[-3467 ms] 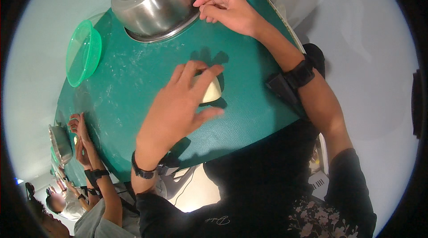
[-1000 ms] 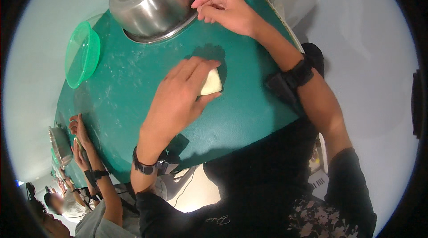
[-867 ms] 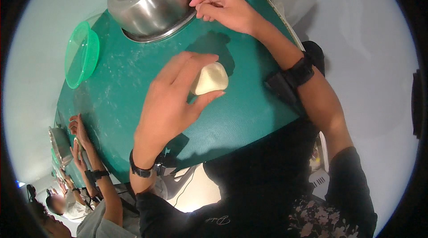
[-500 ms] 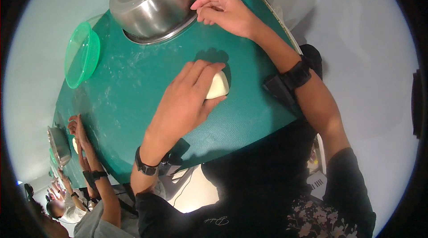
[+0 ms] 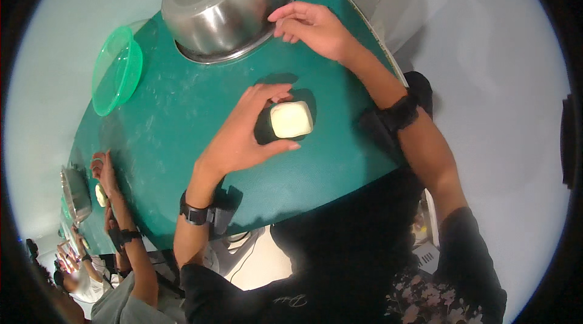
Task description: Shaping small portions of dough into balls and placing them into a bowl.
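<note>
A pale yellow, squarish lump of dough [image 5: 291,120] with rounded corners rests on the green table [image 5: 200,136]. My left hand [image 5: 242,133] is open around it, fingers on its far side and thumb on its near side; gaps show between hand and dough. Farther off to the right, my right hand [image 5: 317,29] hovers beside the rim of a steel bowl [image 5: 225,14], which stands upside down on the table. Its index finger is stretched out, the other fingers are loosely bent, and nothing is held. Whether a fingertip touches the rim, I cannot tell.
A green plastic basin [image 5: 129,75] stands at the far left table edge. Nearer on the left, a co-worker's hands [image 5: 104,172] are by another dough piece [image 5: 101,194] and a metal bowl [image 5: 76,193]. More people sit beyond. White powder streaks the table.
My left hand has let go of the dough, its fingers and thumb spreading away from it. My right hand stays by the bowl. The whole view has shifted slightly.
</note>
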`<state>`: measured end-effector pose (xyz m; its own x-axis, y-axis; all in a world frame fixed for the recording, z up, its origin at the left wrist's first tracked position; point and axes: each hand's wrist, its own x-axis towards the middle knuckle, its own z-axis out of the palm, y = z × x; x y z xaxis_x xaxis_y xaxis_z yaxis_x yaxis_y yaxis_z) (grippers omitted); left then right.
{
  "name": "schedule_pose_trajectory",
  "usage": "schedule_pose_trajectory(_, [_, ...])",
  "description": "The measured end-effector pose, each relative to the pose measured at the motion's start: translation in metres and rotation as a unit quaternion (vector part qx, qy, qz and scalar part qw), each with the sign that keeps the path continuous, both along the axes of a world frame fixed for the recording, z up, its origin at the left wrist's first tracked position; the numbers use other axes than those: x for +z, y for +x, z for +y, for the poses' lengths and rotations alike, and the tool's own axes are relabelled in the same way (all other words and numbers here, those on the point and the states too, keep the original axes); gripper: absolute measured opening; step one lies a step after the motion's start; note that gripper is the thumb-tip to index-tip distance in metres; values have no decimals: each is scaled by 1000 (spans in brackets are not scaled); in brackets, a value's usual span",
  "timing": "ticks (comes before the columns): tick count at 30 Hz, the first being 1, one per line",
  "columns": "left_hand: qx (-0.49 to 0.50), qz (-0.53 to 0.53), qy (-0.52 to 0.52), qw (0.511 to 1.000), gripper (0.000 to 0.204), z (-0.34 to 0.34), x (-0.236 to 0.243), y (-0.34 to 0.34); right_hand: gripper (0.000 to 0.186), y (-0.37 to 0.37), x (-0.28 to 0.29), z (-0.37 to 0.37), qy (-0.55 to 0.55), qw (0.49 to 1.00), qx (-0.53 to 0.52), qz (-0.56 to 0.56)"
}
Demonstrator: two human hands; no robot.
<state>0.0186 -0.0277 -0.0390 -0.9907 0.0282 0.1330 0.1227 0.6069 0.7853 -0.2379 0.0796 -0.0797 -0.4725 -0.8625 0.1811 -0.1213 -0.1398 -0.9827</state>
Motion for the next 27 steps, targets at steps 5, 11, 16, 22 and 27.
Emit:
schedule_pose_trajectory(5, [56, 115, -22, 992, 97, -2, -8, 4, 36, 44, 35, 52, 101, 988, -2, 114])
schedule_pose_trajectory(11, [29, 82, -48, 995, 93, -3, -12, 7, 58, 90, 67, 111, 189, 945, 82, 254])
schedule_pose_trajectory(16, [26, 84, -86, 992, 92, 5, -11, 3, 81, 100, 40, 110, 160, 923, 71, 342])
schedule_pose_trajectory(22, [12, 73, -91, 993, 97, 6, -12, 4, 89, 100, 25, 116, 118, 906, 54, 402])
schedule_pose_trajectory(27, [34, 21, -41, 998, 104, 8, -9, 6, 92, 103, 26, 114, 117, 924, 45, 361])
